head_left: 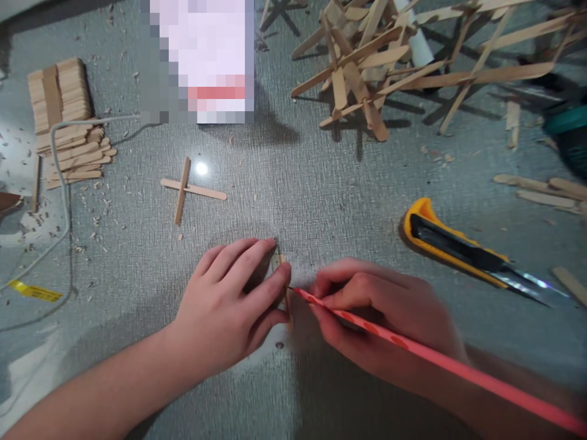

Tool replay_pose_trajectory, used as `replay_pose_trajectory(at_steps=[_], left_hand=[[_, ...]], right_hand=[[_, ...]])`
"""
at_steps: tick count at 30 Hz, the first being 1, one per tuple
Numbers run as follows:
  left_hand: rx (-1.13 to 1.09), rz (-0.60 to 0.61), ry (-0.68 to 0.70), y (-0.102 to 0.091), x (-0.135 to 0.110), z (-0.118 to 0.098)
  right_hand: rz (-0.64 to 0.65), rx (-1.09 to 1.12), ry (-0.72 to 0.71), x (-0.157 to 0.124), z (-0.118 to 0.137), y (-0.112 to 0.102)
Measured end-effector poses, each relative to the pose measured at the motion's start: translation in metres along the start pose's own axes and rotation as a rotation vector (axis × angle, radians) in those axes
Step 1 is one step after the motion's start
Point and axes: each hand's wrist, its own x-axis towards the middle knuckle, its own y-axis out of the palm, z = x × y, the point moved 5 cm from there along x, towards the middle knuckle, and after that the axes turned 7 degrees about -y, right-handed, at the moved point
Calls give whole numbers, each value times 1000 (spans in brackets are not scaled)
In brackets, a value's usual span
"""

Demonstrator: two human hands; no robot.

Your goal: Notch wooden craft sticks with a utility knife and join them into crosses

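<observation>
My left hand (233,299) bends over a wooden popsicle stick (288,303) on the table, its fingertips and thumb holding the stick down. Much of that stick is hidden under the fingers. In my right hand (385,311) is a red pencil (440,356) with darker oval spots, gripped near its point. The pencil's dark tip meets the stick's right edge beside my left index finger. Beyond my left hand, two popsicle sticks form a cross (184,187), lying flat.
A yellow and black utility knife (458,249) lies at right, its blade pointing right. Joined sticks (358,73) pile up at the back right. A banded stick bundle (59,98) and a grey cable (66,208) are at left. Wood shavings dot the table (321,201).
</observation>
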Motion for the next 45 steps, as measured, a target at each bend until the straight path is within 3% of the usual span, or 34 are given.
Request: replay_pose_trajectory(at_steps=[11, 25, 45], left_hand=[[-24, -2, -5, 1, -1, 3], [-92, -46, -16, 0, 0, 5], [-111, -78, -15, 1, 1, 6]], right_hand=[[5, -2, -5, -2, -1, 0], [117, -40, -148, -4, 8, 9], [82, -18, -144, -5, 6, 7]])
